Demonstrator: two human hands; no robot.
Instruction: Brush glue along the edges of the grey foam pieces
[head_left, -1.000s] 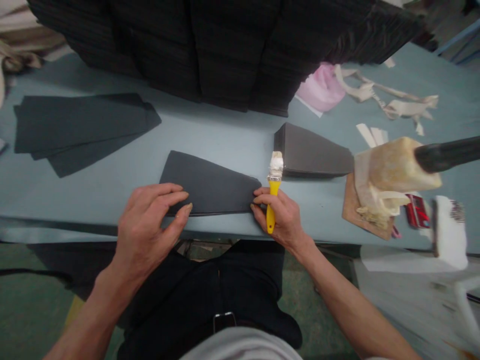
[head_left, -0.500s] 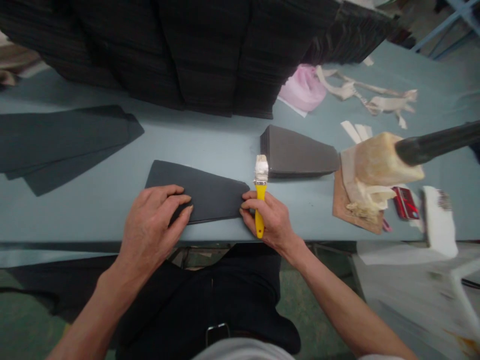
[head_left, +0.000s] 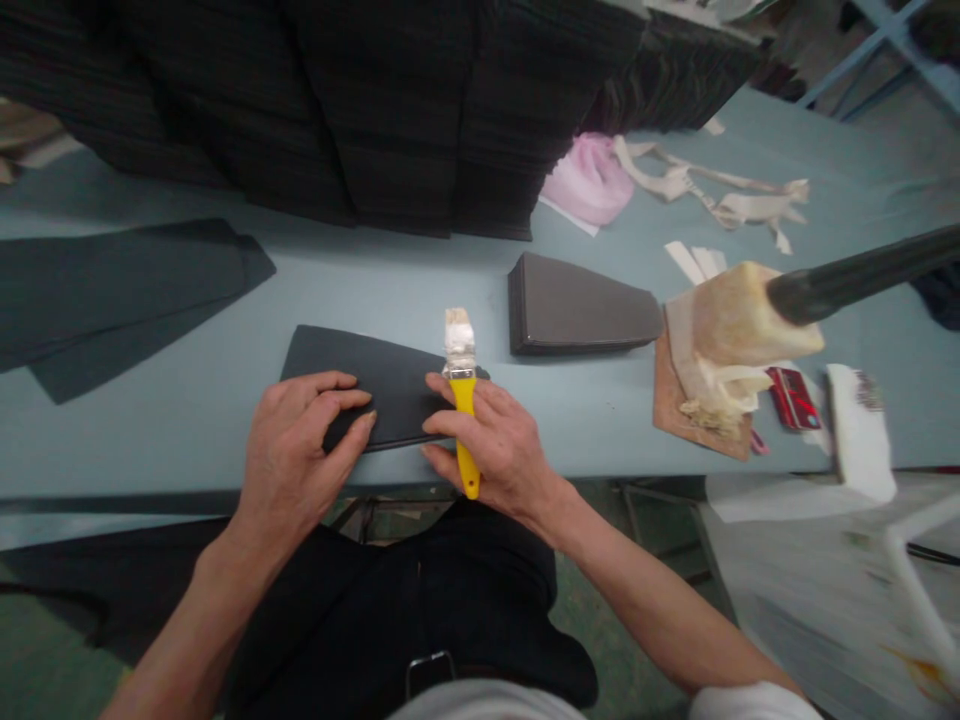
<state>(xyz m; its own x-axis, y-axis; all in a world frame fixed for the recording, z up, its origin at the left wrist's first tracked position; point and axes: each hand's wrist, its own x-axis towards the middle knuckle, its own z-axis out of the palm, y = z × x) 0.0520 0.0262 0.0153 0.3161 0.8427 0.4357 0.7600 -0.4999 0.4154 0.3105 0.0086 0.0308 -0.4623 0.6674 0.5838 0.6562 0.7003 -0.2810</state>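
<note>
A tapered dark grey piece of sheet material (head_left: pixel 375 375) lies near the table's front edge, apparently layered along its near side. My left hand (head_left: pixel 300 440) rests on its left part, fingers spread and bent, with the tips and thumb touching its top. In my right hand (head_left: pixel 506 445) is a brush with a yellow handle (head_left: pixel 464 405), bristles pointing away from me and coated whitish. The fingertips of that hand also touch the right part of the dark piece. Beyond it to the right sits a neat stack of similar tapered pieces (head_left: pixel 585 300).
Tall stacks of dark sheets (head_left: pixel 375 130) line the back of the table (head_left: pixel 375 280). Loose dark pieces (head_left: pixel 127 290) lie at left. To the right are a cream block (head_left: pixel 735 315) with a dark rod, a red box (head_left: pixel 793 398), pink cloth (head_left: pixel 592 180) and pale strips (head_left: pixel 761 208).
My right hand has moved left with the brush, from the narrow end of the dark piece onto its right part. My left hand stays on the piece. The view has shifted slightly.
</note>
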